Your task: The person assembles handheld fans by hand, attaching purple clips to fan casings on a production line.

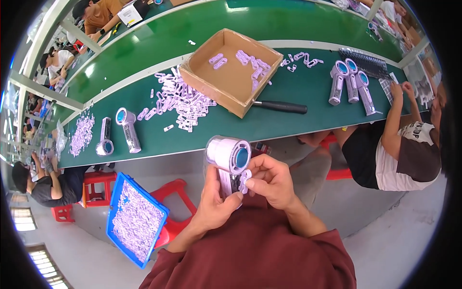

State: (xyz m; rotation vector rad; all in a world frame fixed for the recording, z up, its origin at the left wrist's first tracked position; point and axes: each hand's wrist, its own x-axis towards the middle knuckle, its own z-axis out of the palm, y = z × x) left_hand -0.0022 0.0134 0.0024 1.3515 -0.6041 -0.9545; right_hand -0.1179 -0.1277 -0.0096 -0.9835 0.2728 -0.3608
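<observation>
In front of my chest, my left hand point(211, 204) is wrapped round the handle of a lilac handheld fan point(225, 153). Its round head, with a teal centre, points up and to the right. Dark inner parts show along the handle's face. My right hand point(274, 184) pinches a small lilac plastic piece point(245, 180) against that face, beside my left thumb. Whether the piece is seated or only touching, I cannot tell. On the green table point(168, 140) beyond lies a heap of similar lilac pieces point(182, 98).
A cardboard box point(216, 91) holding several lilac pieces stands mid-table, a black-handled tool point(284, 107) beside it. More fans lie left point(128, 130) and right point(353, 84). A blue crate point(163, 212) of small parts rests by a red stool point(180, 192). A co-worker point(404, 144) sits at right.
</observation>
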